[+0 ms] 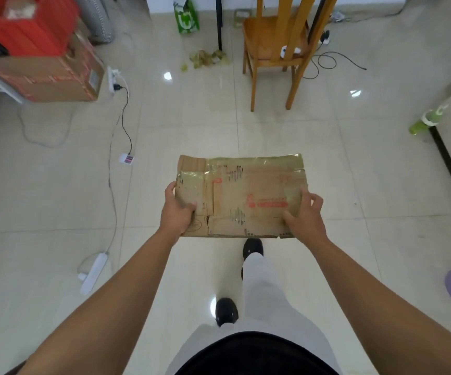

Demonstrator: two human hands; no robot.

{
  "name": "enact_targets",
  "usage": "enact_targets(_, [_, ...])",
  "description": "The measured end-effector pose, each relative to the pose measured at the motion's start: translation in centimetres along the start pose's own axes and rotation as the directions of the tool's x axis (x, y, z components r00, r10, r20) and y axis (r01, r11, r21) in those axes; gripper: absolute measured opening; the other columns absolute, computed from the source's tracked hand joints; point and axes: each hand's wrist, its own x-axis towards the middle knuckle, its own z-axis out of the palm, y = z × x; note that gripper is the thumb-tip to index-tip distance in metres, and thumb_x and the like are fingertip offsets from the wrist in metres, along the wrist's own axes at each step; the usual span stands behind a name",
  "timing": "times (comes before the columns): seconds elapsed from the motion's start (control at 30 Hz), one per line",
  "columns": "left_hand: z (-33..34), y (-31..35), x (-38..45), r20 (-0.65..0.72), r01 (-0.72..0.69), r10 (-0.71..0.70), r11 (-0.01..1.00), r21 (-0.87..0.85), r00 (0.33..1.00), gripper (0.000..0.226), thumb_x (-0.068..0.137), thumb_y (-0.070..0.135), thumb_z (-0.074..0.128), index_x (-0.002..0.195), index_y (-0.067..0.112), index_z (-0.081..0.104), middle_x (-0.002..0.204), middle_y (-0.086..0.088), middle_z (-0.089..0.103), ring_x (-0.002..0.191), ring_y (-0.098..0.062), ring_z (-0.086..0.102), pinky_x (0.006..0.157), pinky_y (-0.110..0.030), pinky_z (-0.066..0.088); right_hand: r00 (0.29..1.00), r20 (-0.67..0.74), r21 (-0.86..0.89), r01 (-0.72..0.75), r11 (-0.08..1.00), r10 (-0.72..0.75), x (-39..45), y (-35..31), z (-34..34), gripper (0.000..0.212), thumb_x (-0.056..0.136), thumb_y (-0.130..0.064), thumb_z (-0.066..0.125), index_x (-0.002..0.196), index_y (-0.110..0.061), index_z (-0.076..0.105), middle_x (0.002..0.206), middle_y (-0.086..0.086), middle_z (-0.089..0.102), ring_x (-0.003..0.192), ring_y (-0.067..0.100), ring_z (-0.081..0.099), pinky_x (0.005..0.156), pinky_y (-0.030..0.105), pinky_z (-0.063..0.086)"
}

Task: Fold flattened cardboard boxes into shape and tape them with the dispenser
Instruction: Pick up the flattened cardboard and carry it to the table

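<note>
Both hands, left [177,209] and right [304,212], gripped the flattened cardboard box [242,196] by opposite edges; pushing inward evenly would open it squarely.

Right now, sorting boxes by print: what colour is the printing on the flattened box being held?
Red, on the brown flattened box; only the head view shows it.

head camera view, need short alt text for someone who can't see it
Seen from above, a standing person holds a flattened cardboard box level over a tiled floor, left hand and right hand gripping its opposite ends. A wooden chair stands ahead, and a power strip lies at left.
</note>
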Motion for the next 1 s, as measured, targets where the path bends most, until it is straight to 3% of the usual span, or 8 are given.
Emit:
enact_targets(0.1, [1.1, 2.8, 3.8, -0.018, -0.063, 0.066, 0.984, 0.164, 0.998, 0.067, 0.093, 0.017, 0.062, 0.149, 0.031, 0.028, 0.128, 0.009, 0.045, 0.113, -0.018, 0.052, 0.084, -0.030, 0.049, 0.999, 0.002, -0.025, 0.054, 0.998, -0.054, 4.5, -1.0, 0.0, 0.051, 0.091, -0.021, 0.062, 0.135, -0.020, 0.036, 0.143, 0.002, 0.019, 0.092, 0.029, 0.061, 0.070, 0.041, 0.055])
enact_targets(0.17, [1.4, 4.4, 6.6, 0.014, -0.077, 0.076, 0.959, 0.272, 0.997, 0.063, 0.091, 0.025, 0.066, 0.146, 0.032, 0.037, 0.134, 0.001, 0.045, 0.115, -0.023, 0.053, 0.095, -0.039, 0.050, 0.998, 0.017, -0.022, 0.056, 0.998, -0.056, 7.5, -2.1, -0.4, 0.041, 0.091, -0.020, 0.061, 0.127, -0.018, 0.041, 0.145, 0.003, 0.019, 0.091, 0.028, 0.060, 0.069, 0.038, 0.053])
enact_targets(0.3, [2.1, 7.3, 12.0, 0.055, -0.056, 0.039, 0.933, 0.354, 0.998, 0.052, 0.086, 0.043, 0.068, 0.134, 0.038, 0.049, 0.129, -0.011, 0.047, 0.105, -0.029, 0.060, 0.097, -0.048, 0.052, 0.994, 0.053, -0.043, 0.094, 0.995, -0.091, 13.8, -4.7, -1.9, 0.038, 0.095, -0.022, 0.060, 0.129, -0.014, 0.045, 0.147, 0.005, 0.019, 0.093, 0.028, 0.060, 0.072, 0.036, 0.051])
enact_targets(0.4, [2.5, 9.8, 14.9, 0.027, -0.020, 0.011, 0.935, 0.354, 1.000, 0.054, 0.088, 0.044, 0.067, 0.138, 0.036, 0.048, 0.131, -0.008, 0.044, 0.108, -0.030, 0.058, 0.096, -0.047, 0.053, 0.995, 0.063, -0.027, 0.081, 0.996, -0.079, 17.8, -7.3, -3.2, 0.034, 0.098, -0.025, 0.058, 0.127, -0.012, 0.047, 0.148, 0.004, 0.021, 0.092, 0.029, 0.061, 0.075, 0.041, 0.055])
enact_targets(0.67, [1.5, 14.0, 24.9, -0.005, -0.091, 0.096, 0.959, 0.267, 0.995, 0.051, 0.080, 0.052, 0.065, 0.129, 0.041, 0.054, 0.129, -0.007, 0.051, 0.106, -0.025, 0.060, 0.093, -0.046, 0.054, 0.996, 0.028, -0.030, 0.086, 0.996, -0.085, 27.5, -14.3, -3.5, 0.036, 0.097, -0.032, 0.058, 0.127, -0.014, 0.050, 0.144, -0.001, 0.025, 0.090, 0.026, 0.062, 0.076, 0.046, 0.057])
enact_targets(1.0, [-4.7, 19.6, 40.3, -0.049, -0.069, 0.083, 0.969, 0.238, 0.995, 0.048, 0.089, 0.032, 0.069, 0.135, 0.030, 0.054, 0.127, -0.009, 0.046, 0.108, -0.026, 0.056, 0.095, -0.040, 0.051, 0.996, 0.007, -0.049, 0.092, 0.995, -0.092, 39.7, -28.3, -0.1, 0.034, 0.098, -0.033, 0.058, 0.125, -0.013, 0.052, 0.145, -0.001, 0.025, 0.090, 0.020, 0.057, 0.082, 0.048, 0.056])
